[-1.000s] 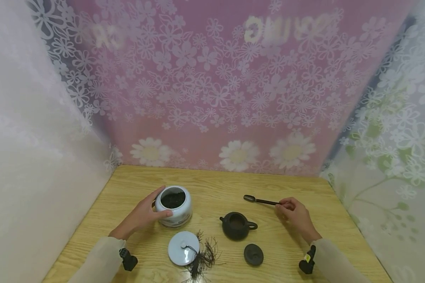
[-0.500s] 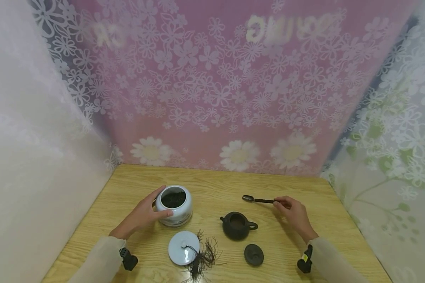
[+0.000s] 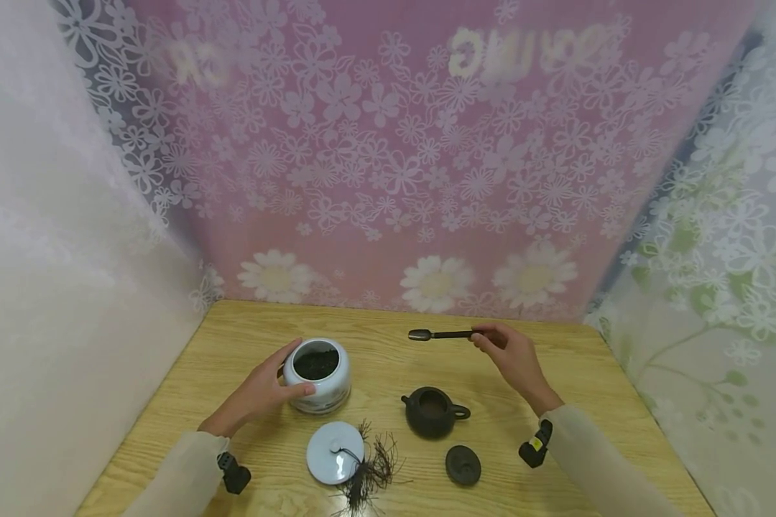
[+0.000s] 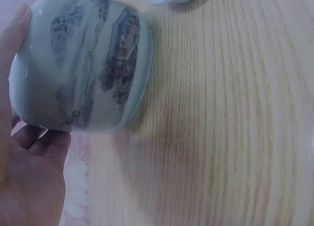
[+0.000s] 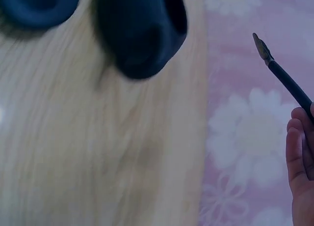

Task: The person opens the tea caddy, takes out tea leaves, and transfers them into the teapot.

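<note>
My left hand (image 3: 261, 391) grips a white porcelain tea jar (image 3: 328, 395) from its left side, thumb in front and fingers behind. Dark loose tea leaves (image 3: 315, 365) lie inside its mouth. In the left wrist view, the jar (image 4: 83, 64) shows a painted landscape with a building. My right hand (image 3: 512, 359) pinches the end of a dark-handled tea scoop (image 3: 451, 334), held level above the table with its bowl pointing left toward the jar. The right wrist view has the scoop (image 5: 289, 86) against the pink backdrop. A dark clay teapot (image 3: 430, 414), lidless, stands between the hands.
The white jar lid (image 3: 335, 454) with a dark tassel (image 3: 368, 474) lies in front of the jar. The teapot's round lid (image 3: 463, 465) rests in front of the pot. A floral backdrop (image 3: 388, 179) rises behind the wooden table (image 3: 388, 330).
My right hand has lifted the scoop and carried it left and toward the back, closer to the jar. The left hand keeps its grip on the jar, unmoved.
</note>
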A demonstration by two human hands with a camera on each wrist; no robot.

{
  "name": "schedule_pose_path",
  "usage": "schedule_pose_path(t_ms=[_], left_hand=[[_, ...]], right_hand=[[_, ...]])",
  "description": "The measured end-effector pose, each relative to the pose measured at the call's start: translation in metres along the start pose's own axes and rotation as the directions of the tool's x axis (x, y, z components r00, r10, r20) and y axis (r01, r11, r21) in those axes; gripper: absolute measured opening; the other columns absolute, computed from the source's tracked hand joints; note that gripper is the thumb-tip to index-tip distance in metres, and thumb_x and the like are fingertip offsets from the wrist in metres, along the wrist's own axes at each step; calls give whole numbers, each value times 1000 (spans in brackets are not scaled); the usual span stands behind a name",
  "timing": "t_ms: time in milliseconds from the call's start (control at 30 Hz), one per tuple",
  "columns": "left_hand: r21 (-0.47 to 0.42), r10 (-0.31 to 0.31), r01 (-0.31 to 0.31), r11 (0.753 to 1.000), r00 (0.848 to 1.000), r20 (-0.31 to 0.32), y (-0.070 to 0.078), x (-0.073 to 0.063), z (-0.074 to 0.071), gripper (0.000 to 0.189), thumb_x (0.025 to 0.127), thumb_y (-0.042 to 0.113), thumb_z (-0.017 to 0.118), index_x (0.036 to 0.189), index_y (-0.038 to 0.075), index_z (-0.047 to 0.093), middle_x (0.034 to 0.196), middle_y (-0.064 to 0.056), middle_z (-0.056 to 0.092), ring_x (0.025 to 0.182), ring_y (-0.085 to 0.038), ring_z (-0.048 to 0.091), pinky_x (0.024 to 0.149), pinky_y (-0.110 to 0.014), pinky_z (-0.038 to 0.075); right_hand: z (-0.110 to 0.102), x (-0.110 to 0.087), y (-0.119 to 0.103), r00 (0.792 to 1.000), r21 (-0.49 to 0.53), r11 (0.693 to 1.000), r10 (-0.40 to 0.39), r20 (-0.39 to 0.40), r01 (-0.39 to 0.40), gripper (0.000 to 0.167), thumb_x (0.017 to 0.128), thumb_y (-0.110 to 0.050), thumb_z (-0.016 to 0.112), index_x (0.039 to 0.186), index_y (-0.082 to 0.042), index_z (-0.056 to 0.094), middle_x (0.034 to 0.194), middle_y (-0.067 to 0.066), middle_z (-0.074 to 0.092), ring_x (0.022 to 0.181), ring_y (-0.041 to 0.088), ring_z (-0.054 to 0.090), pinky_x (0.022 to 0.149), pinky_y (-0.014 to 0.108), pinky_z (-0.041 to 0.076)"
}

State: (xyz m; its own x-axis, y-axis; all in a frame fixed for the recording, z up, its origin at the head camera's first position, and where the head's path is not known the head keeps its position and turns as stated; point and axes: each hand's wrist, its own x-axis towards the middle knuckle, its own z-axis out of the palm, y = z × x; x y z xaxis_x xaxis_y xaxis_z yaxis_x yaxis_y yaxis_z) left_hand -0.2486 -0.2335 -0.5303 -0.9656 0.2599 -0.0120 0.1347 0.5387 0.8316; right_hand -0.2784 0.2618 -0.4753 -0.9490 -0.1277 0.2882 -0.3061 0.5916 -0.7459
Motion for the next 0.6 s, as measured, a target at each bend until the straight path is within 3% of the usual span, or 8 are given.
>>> schedule_pose_path(t_ms=[200, 467, 600], left_hand=[[2, 5, -5, 1000, 1000, 3, 2, -1, -1, 115, 90, 53, 88, 176, 18, 21, 181, -16, 26, 164, -43, 32, 128, -66, 36], [4, -7, 7, 1000, 1000, -2, 2, 0, -1, 116, 89, 53, 89, 176, 17, 22, 181, -15, 26, 164, -42, 32, 129, -65, 36], [-4, -13, 13, 1000, 1000, 1, 3, 0, -1, 115, 90, 53, 89, 176, 17, 22, 181, -15, 26, 164, -42, 32, 129, -64, 36]], right_hand=[[18, 15, -46, 992, 28, 992, -123, 15, 123, 26, 107, -27, 74, 129, -13, 78, 110, 8, 82, 100, 25, 79, 88, 26, 63], [46, 27, -98, 953, 63, 955, -294, 70, 290, 21, 104, -19, 77, 124, -14, 80, 104, 6, 84, 92, 26, 80, 83, 36, 65], [63, 31, -113, 938, 50, 945, -327, 115, 323, 20, 104, -19, 77, 124, -16, 80, 103, 5, 83, 90, 20, 79, 82, 36, 65]])
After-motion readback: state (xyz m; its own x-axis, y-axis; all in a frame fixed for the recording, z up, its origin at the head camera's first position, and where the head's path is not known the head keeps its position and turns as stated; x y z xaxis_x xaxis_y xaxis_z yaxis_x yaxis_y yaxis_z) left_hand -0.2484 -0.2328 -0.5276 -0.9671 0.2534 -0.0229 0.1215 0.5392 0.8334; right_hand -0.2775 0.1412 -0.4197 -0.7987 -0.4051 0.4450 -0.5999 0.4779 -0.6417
